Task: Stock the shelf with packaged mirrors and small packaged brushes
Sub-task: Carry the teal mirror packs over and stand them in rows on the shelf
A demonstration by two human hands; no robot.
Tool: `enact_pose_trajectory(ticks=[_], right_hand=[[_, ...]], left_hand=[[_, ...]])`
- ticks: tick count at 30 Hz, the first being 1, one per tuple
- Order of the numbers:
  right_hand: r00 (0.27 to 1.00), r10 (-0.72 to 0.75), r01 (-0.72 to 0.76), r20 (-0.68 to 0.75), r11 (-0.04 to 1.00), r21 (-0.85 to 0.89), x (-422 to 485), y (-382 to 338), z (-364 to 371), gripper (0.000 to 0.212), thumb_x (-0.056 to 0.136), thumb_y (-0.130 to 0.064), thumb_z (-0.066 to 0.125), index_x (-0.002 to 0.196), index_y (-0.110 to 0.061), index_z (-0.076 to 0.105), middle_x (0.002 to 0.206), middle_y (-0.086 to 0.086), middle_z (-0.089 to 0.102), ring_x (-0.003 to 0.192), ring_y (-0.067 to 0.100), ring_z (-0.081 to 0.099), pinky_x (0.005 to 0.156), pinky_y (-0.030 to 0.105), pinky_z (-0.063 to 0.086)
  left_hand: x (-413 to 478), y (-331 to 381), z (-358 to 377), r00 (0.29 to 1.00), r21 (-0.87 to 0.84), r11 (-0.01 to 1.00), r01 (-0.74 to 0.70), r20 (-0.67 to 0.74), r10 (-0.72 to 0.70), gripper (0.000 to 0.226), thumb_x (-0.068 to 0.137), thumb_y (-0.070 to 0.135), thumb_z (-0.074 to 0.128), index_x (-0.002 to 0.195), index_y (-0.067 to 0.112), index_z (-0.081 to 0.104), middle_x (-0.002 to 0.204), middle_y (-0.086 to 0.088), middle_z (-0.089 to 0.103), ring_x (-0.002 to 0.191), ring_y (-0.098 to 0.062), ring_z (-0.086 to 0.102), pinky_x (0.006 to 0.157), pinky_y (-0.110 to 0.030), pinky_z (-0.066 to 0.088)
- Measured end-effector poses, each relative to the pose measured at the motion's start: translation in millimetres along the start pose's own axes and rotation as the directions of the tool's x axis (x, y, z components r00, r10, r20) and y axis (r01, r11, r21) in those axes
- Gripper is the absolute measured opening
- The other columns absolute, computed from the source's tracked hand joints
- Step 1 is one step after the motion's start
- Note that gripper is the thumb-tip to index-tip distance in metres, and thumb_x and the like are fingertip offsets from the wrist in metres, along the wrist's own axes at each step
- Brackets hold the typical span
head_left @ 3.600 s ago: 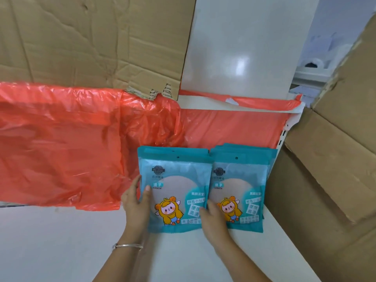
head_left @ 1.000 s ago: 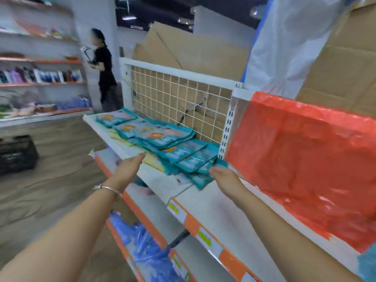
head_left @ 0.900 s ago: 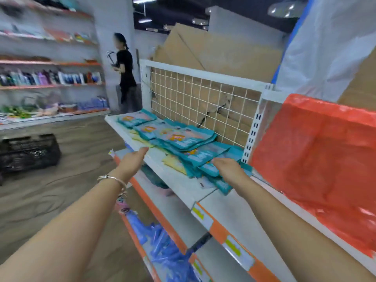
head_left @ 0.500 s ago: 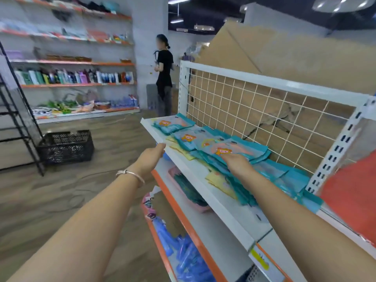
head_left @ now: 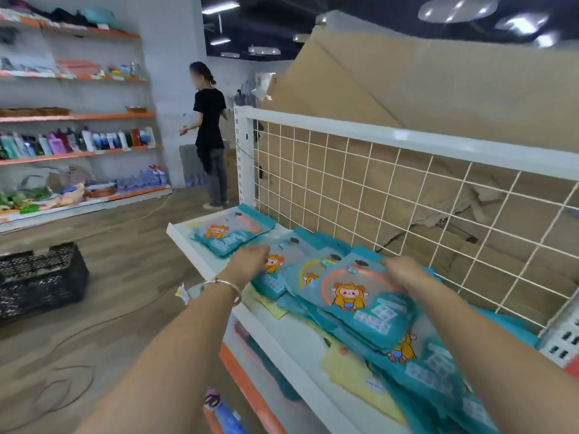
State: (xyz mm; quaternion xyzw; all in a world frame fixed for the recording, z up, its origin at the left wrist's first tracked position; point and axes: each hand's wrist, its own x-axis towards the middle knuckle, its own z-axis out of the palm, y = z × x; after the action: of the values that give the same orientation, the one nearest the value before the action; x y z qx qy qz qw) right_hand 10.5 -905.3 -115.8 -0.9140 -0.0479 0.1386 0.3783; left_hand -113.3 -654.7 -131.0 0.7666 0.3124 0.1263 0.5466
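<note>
1. landmark: white wire grid [head_left: 407, 214] that backs the shelf [head_left: 282, 339]; all places below are given from it.
2. task goods: teal mirror packs [head_left: 423, 364] lie in a loose, overlapping row along the foot of the grid; a tidier far stack [head_left: 232, 233] sits at the grid's left end.
3. right hand [head_left: 404, 272]: in front of the grid's middle, fingers curled over the far edge of the top mirror pack [head_left: 357, 296], holding it.
4. left hand [head_left: 247, 261]: toward the grid's left end, fingers bent down onto a neighbouring pack; blur hides whether it pinches or only presses.
5. step in hand, as judged: squaring the slumped packs. lift the top pack clear rather than dragging it, steady the pile with the other hand, and set edges parallel to the grid.
6. in the way: yellow packs [head_left: 272, 305] lie under the teal ones near the shelf's front edge, away from the grid, and may slide off.
7. surroundings: cardboard [head_left: 407, 83] behind the grid; black crate [head_left: 40, 283] on the floor well left of it; a person [head_left: 210, 133] stands beyond its left end.
</note>
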Motion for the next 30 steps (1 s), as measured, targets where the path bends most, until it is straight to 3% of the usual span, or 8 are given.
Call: enact_pose_trajectory(ticks=[3, 6, 8, 14, 20, 23, 27, 30], right_hand=[[0.998, 0.047, -0.047, -0.040, 0.999, 0.020, 18, 7, -8, 0.028, 0.093, -0.012, 0.049, 0.066, -0.007, 0.054, 0.071, 0.013, 0.056, 0.059, 0.024, 0.052, 0.052, 0.022, 0.040], [0.992, 0.107, -0.111, -0.073, 0.993, -0.044, 19, 20, -22, 0.031, 0.088, -0.012, 0.052, 0.058, -0.006, 0.056, 0.044, 0.006, 0.051, 0.032, 0.015, 0.043, 0.033, 0.011, 0.027], [0.971, 0.240, -0.238, 0.016, 0.969, -0.072, 14, 29, -30, 0.035, 0.091, -0.022, 0.053, 0.060, -0.007, 0.058, 0.046, 0.005, 0.053, 0.029, 0.012, 0.036, 0.033, 0.011, 0.023], [0.869, 0.474, -0.463, 0.143, 0.880, -0.103, 9, 41, -34, 0.044, 0.080, -0.042, 0.069, 0.049, -0.011, 0.060, 0.053, 0.006, 0.061, 0.034, 0.010, 0.040, 0.040, 0.019, 0.029], [0.870, 0.487, -0.473, 0.079, 0.869, -0.147, 10, 20, -23, 0.036, 0.085, -0.045, 0.062, 0.075, -0.011, 0.055, 0.045, 0.002, 0.052, 0.026, 0.010, 0.038, 0.034, 0.013, 0.027], [0.864, 0.496, -0.493, 0.087, 0.868, -0.059, 12, 27, -19, 0.029, 0.085, -0.039, 0.062, 0.083, -0.013, 0.049, 0.056, 0.001, 0.041, 0.036, 0.011, 0.030, 0.039, 0.016, 0.025], [0.860, 0.495, -0.510, 0.125, 0.842, 0.175, 8, 37, -16, 0.025, 0.083, -0.035, 0.064, 0.085, -0.013, 0.051, 0.056, 0.001, 0.038, 0.042, 0.010, 0.025, 0.042, 0.019, 0.021], [0.845, 0.507, -0.534, 0.169, 0.803, 0.263, 2, 37, -11, 0.030, 0.086, -0.034, 0.064, 0.072, -0.013, 0.046, 0.052, -0.001, 0.035, 0.040, 0.009, 0.024, 0.039, 0.017, 0.020]], left_hand=[[27, 8, 24, 0.995, 0.079, 0.997, -0.012, 0.103, 0.004, 0.032, 0.093, 0.009, 0.047, 0.113, -0.013, 0.058, 0.119, -0.030, 0.060, 0.076, -0.024, 0.053, 0.059, -0.022, 0.043], [52, 16, 42, 0.981, 0.180, 0.982, -0.051, 0.192, 0.016, 0.030, 0.088, 0.010, 0.050, 0.107, -0.009, 0.063, 0.115, -0.028, 0.063, 0.094, -0.037, 0.061, 0.079, -0.038, 0.050], [67, 17, 51, 0.970, 0.266, 0.961, -0.079, 0.241, 0.013, 0.030, 0.088, 0.011, 0.050, 0.109, -0.006, 0.064, 0.116, -0.025, 0.063, 0.109, -0.038, 0.059, 0.092, -0.042, 0.048], [91, 17, 72, 0.920, 0.448, 0.883, -0.140, 0.389, -0.051, 0.027, 0.091, 0.003, 0.038, 0.100, -0.006, 0.063, 0.123, -0.025, 0.059, 0.115, -0.036, 0.055, 0.087, -0.033, 0.043], [107, 12, 78, 0.903, 0.361, 0.930, -0.064, 0.418, -0.100, 0.006, 0.080, 0.010, 0.054, 0.077, 0.004, 0.056, 0.078, -0.011, 0.061, 0.072, -0.022, 0.058, 0.069, -0.028, 0.044], [121, 1, 81, 0.857, 0.210, 0.977, 0.049, 0.494, -0.149, 0.064, 0.055, 0.026, 0.071, 0.111, -0.004, 0.059, 0.099, -0.022, 0.067, 0.092, -0.034, 0.066, 0.080, -0.038, 0.054], [129, -7, 77, 0.831, 0.231, 0.970, 0.081, 0.522, -0.194, 0.035, 0.049, 0.030, 0.075, 0.067, 0.007, 0.056, 0.070, -0.015, 0.060, 0.066, -0.024, 0.055, 0.071, -0.034, 0.048], [123, -2, 68, 0.811, 0.216, 0.969, 0.120, 0.541, -0.221, 0.026, 0.068, 0.019, 0.076, 0.059, 0.009, 0.054, 0.048, -0.008, 0.053, 0.050, -0.021, 0.050, 0.060, -0.029, 0.047]])
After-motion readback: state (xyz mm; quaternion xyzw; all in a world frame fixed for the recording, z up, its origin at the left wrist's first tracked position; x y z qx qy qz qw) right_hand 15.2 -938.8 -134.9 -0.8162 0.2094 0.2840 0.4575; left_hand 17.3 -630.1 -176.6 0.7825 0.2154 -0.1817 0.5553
